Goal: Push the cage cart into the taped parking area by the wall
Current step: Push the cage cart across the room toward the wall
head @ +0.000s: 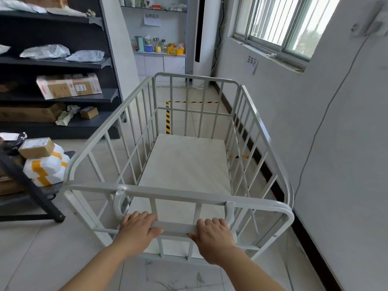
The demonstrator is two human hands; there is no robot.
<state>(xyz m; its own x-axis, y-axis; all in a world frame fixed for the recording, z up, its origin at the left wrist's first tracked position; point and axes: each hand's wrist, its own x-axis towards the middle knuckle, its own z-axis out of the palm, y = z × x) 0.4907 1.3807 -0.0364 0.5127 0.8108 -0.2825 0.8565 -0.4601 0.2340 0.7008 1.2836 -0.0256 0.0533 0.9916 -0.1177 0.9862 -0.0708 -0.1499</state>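
While the left hand (138,227) and right hand (212,233) grip its crossbar, the cage cart (168,191) stands just ahead of them. Pale grey bars enclose its cream deck; striped floor tape (168,118) lies beyond.

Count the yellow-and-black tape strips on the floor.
3: a far strip across the end, a left strip along the side, a short piece behind the cage cart's right bars. The cart may hide more.
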